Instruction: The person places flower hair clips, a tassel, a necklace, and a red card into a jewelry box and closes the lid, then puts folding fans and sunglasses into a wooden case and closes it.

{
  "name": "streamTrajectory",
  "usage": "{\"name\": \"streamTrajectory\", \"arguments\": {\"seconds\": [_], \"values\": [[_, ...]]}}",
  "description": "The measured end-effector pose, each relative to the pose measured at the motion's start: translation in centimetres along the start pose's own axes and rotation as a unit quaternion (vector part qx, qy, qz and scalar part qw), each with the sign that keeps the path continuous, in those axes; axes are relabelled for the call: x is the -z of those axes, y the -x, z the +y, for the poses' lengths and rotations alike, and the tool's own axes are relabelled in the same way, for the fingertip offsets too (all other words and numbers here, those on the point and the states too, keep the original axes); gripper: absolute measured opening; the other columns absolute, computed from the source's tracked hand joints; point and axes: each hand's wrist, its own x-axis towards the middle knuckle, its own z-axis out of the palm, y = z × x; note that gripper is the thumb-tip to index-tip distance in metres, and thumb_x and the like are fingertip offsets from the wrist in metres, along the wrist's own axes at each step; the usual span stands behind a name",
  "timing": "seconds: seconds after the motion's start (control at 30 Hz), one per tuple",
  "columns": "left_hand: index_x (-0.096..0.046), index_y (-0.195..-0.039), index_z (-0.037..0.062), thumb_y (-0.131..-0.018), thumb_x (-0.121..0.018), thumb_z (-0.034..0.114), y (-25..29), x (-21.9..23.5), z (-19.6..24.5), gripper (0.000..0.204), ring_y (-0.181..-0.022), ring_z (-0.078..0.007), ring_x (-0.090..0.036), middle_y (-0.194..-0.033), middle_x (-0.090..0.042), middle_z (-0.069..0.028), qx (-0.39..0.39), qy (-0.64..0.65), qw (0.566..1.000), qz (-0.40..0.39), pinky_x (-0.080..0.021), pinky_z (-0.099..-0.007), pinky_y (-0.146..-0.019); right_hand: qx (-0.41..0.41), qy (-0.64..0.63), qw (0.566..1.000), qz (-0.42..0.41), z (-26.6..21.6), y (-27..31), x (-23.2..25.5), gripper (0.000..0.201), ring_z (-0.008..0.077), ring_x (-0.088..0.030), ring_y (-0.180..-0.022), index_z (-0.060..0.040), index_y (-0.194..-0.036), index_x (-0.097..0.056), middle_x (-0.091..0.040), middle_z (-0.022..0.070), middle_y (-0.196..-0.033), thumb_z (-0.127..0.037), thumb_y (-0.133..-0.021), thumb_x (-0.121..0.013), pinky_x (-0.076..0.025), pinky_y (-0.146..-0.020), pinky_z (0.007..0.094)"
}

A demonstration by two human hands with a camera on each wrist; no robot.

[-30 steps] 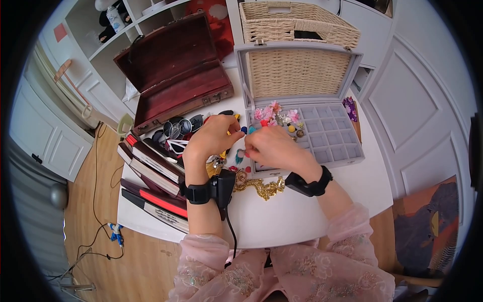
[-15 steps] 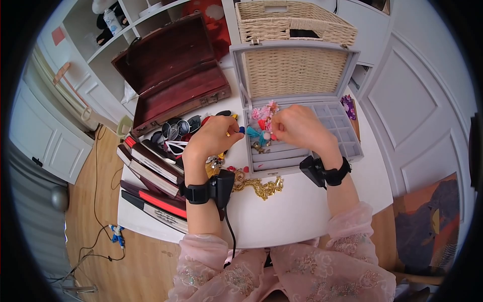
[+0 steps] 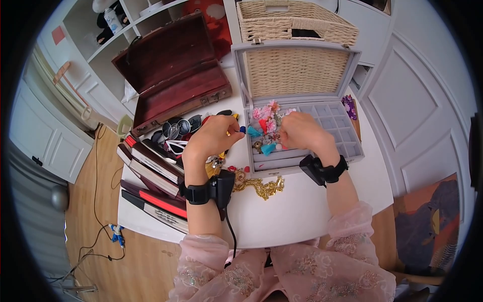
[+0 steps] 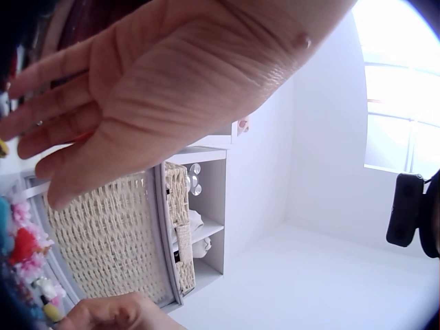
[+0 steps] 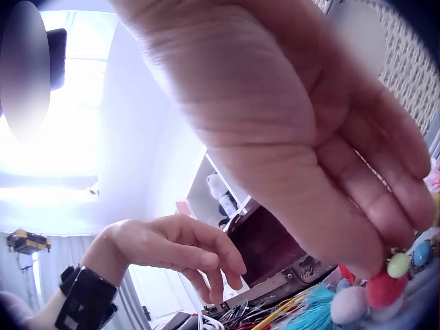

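My right hand (image 3: 306, 132) is over the left part of the grey jewellery box (image 3: 329, 160), its fingers curled. Thumb and fingers pinch a pom-pom tassel ornament at its top. Its red pom-pom (image 5: 386, 290), pale pink pom-pom (image 5: 349, 305) and turquoise tassel (image 3: 268, 149) hang below the fingertips. Close to the box's left edge, my left hand (image 3: 214, 135) hovers with loosely bent fingers and nothing in its grasp. A dark blue pom-pom (image 3: 242, 130) shows beside its thumb. Pink flower pieces (image 3: 266, 111) and another turquoise tassel (image 3: 255, 132) lie in the box.
An open red-brown case (image 3: 183, 98) stands behind the left hand, with sunglasses (image 3: 176, 130) before it. Books (image 3: 156, 166) are stacked at the left. A gold chain (image 3: 264, 189) lies in front of the box. A wicker basket (image 3: 297, 25) stands behind its raised lid.
The right hand has moved right and away from the left hand, carrying the tassel ornament from beside the left hand into the box. My left hand has stayed nearly still.
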Motion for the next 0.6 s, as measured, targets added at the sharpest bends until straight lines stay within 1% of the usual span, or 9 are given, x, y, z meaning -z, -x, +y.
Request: {"name": "streamTrajectory", "arguments": {"seconds": [0.07,0.13,0.17,0.23,0.37,0.43,0.47,0.53,0.6], "values": [[-0.064,-0.088,-0.0047,-0.077,-0.066,0.02,0.0,0.0,-0.2,0.028,-0.079,-0.03,-0.063,-0.084,-0.066,-0.0179,-0.003,0.0,1.0,0.003,-0.049,-0.0361,-0.07,-0.005,-0.006,1.0,0.014,-0.1,0.0,0.2,0.004,0.0294,-0.062,-0.067,-0.0053,-0.063,-0.063,-0.063,0.0114,-0.065,-0.007,-0.061,-0.067,-0.048,-0.061,0.0371],[-0.064,-0.089,-0.0048,-0.077,-0.066,0.02,0.0,0.0,-0.3,0.028,-0.079,-0.03,-0.063,-0.084,-0.066,-0.018,-0.006,0.0,1.0,0.006,-0.049,-0.0361,-0.07,0.008,-0.048,0.998,0.042,0.0,0.0,0.2,0.006,0.0279,-0.062,-0.066,-0.005,-0.063,-0.063,-0.063,0.0102,-0.065,-0.008,-0.063,-0.068,-0.048,-0.061,0.0364],[-0.064,-0.089,-0.0048,-0.077,-0.066,0.02,0.0,0.0,-0.3,0.028,-0.079,-0.0301,-0.063,-0.084,-0.066,-0.018,-0.008,-0.001,1.0,0.008,-0.049,-0.0362,-0.07,0.008,-0.048,0.998,0.042,0.0,0.0,0.2,0.006,0.0279,-0.062,-0.066,-0.005,-0.063,-0.063,-0.063,0.0102,-0.065,-0.008,-0.063,-0.068,-0.048,-0.061,0.0364],[-0.064,-0.089,-0.0048,-0.077,-0.066,0.02,0.1,0.0,-0.1,0.028,-0.079,-0.0301,-0.063,-0.085,-0.066,-0.018,-0.011,-0.003,1.0,0.01,-0.049,-0.0362,-0.07,0.001,-0.024,1.0,0.007,-0.1,0.0,0.3,0.008,0.0268,-0.063,-0.066,-0.0046,-0.065,-0.063,-0.063,0.0096,-0.065,-0.01,-0.064,-0.069,-0.048,-0.061,0.0362],[-0.064,-0.089,-0.0044,-0.077,-0.066,0.02,0.1,0.1,0.1,0.028,-0.079,-0.0299,-0.063,-0.085,-0.066,-0.0174,0.003,-0.001,1.0,0.004,-0.049,-0.0359,-0.071,0.001,-0.01,1.0,-0.002,0.1,-0.1,0.1,0.011,0.0256,-0.063,-0.065,-0.0039,-0.068,-0.064,-0.063,0.0096,-0.065,-0.013,-0.065,-0.07,-0.047,-0.06,0.0353],[-0.064,-0.089,-0.0042,-0.077,-0.066,0.02,0.1,0.1,0.1,0.028,-0.079,-0.0298,-0.063,-0.085,-0.066,-0.0171,0.002,-0.001,1.0,0.004,-0.049,-0.0359,-0.071,0.029,-0.099,0.993,-0.05,-0.1,0.1,0.6,0.011,0.0246,-0.062,-0.065,-0.003,-0.07,-0.063,-0.063,0.0095,-0.065,-0.012,-0.067,-0.068,-0.047,-0.06,0.0346],[-0.064,-0.089,-0.0041,-0.077,-0.066,0.02,0.0,0.1,0.0,0.027,-0.079,-0.0296,-0.063,-0.085,-0.066,-0.0169,0.001,-0.003,1.0,0.005,-0.049,-0.0358,-0.071,0.029,-0.099,0.993,-0.05,-0.3,0.1,0.8,0.011,0.0246,-0.062,-0.065,-0.003,-0.07,-0.063,-0.063,0.0095,-0.065,-0.012,-0.067,-0.068,-0.047,-0.06,0.0346],[-0.064,-0.089,-0.004,-0.077,-0.066,0.02,0.1,0.0,0.0,0.027,-0.079,-0.0295,-0.064,-0.085,-0.066,-0.0167,-0.001,-0.006,1.0,0.005,-0.049,-0.0357,-0.071,0.049,-0.153,0.985,-0.062,-0.5,0.1,1.0,0.01,0.0246,-0.062,-0.064,-0.0021,-0.07,-0.063,-0.063,0.0101,-0.065,-0.011,-0.069,-0.065,-0.046,-0.06,0.0344],[-0.064,-0.089,-0.0039,-0.077,-0.066,0.02,0.2,0.0,0.2,0.027,-0.078,-0.0294,-0.064,-0.084,-0.066,-0.0167,-0.003,-0.002,1.0,0.01,-0.049,-0.0357,-0.07,0.039,-0.135,0.987,-0.071,0.4,-0.3,0.1,0.008,0.0258,-0.062,-0.065,-0.002,-0.07,-0.063,-0.063,0.0108,-0.065,-0.01,-0.069,-0.064,-0.046,-0.06,0.035]]}}
